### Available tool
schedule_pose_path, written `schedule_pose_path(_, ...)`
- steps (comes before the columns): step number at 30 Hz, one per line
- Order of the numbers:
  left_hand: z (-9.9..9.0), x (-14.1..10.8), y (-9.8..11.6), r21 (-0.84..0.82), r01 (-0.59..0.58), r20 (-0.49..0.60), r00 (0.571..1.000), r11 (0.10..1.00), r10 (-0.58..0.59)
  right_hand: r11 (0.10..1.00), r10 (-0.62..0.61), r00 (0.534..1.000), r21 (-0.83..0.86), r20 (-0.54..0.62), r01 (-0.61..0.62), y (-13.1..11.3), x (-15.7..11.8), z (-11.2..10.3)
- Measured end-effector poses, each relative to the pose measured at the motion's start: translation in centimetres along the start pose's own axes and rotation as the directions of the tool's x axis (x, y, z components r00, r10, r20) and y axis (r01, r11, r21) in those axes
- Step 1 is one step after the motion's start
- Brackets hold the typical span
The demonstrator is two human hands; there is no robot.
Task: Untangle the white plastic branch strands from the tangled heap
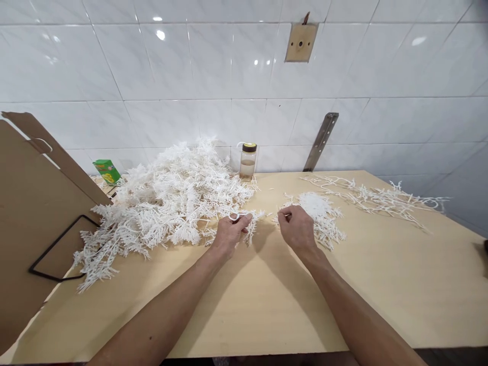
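White twiggy stuff [250,235] is partly hidden by the left hand [230,233], where it is pinched at the right edge of a big white heap [171,193]. The right hand [297,227] is held apart, fingers curled in; whether anything is gripped there cannot be told.

Screw-top bottle [247,165]: upright by the bench's [244,315] back edge
Green carton [107,173]: back left corner
Slanted metal bar [321,142]: back edge
Brown cardboard [34,213]: left edge

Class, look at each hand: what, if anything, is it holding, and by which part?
The left hand holds a white branching sprig by its thin stem, in a pinch. Whether the closed right hand grips anything cannot be told.
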State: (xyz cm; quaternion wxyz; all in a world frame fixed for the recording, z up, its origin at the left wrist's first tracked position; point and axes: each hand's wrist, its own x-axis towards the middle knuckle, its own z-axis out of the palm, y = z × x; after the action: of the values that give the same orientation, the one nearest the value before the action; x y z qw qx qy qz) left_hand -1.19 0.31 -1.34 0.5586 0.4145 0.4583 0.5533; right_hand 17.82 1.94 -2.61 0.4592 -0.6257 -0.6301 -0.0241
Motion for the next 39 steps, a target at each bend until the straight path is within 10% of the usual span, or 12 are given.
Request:
schedule_pose_path(4, 0.0, 0.1, 0.1, -0.049, 0.089, 0.021, 0.996, 0.995, -0.088, 0.991, 0.124, 0.992, 0.043, 0.001, -0.124, 0.5, 0.7, -1.2)
schedule_pose_path(10, 0.1, -0.1, 0.2, -0.027, 0.077, 0.049, 0.996, 0.997, -0.075, 0.854, 0.108, 0.883, 0.412, 0.457, -0.318, -3.3, -0.9, -0.7)
schedule_pose_path(14, 0.0, -0.1, 0.1, 0.059, 0.074, 0.017, 0.997, 0.996, -0.075, 0.726, 0.107, 0.831, 0.528, 0.546, -0.440, -4.4, -1.8, 0.4)
schedule_pose_path(33, -0.1, 0.0, 0.1, 0.046, 0.060, 0.024, 0.998, 0.997, -0.062, 0.823, 0.087, 0.888, 0.469, 0.451, -0.319, -4.2, -2.4, 1.1)
schedule_pose_path(39, 0.2, -0.1, -0.5, 0.085, 0.007, -0.069, 0.998, 0.996, -0.001, 0.955, -0.020, 0.965, 0.291, 0.263, -0.060, -4.5, -2.4, 1.4)
